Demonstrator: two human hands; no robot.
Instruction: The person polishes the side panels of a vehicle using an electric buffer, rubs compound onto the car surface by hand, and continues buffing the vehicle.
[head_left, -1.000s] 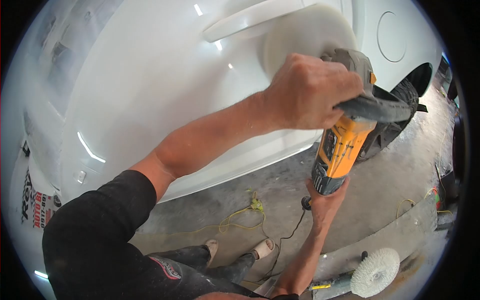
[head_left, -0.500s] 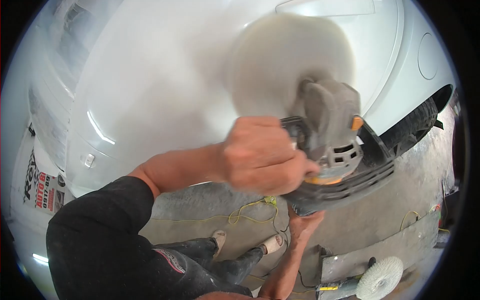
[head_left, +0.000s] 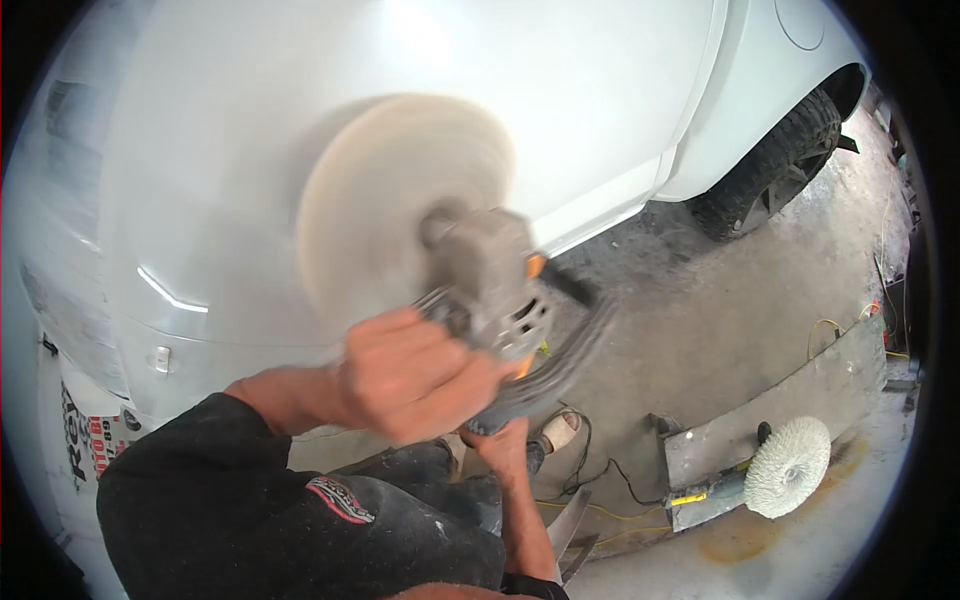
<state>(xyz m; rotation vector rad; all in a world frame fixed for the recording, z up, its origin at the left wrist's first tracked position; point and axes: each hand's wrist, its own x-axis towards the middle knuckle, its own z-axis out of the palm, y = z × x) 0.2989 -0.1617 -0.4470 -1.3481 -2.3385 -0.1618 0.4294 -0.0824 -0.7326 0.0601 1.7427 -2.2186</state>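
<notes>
A grey polisher (head_left: 480, 265) with orange and black parts is held between my hands. Its round wool pad (head_left: 400, 190), blurred by spinning, lies against the white car panel (head_left: 220, 190). My left hand (head_left: 415, 375) is closed around the polisher's black front handle, knuckles upward. Lower down, my right hand (head_left: 500, 443) wraps the rear end of the tool, mostly hidden beneath its body. Whether the pad's whole face touches the panel, I cannot tell.
A second polisher with a white wool pad (head_left: 788, 467) rests on a grey bench (head_left: 780, 390) at lower right. Cords (head_left: 600, 465) run across the concrete floor near my feet. A black tire (head_left: 775, 165) stands at upper right; a printed banner (head_left: 95, 430) hangs at left.
Both hands have carried the polisher leftward and lower in the view, its pad now tilted. The view has shifted, showing more of the tire and floor.
</notes>
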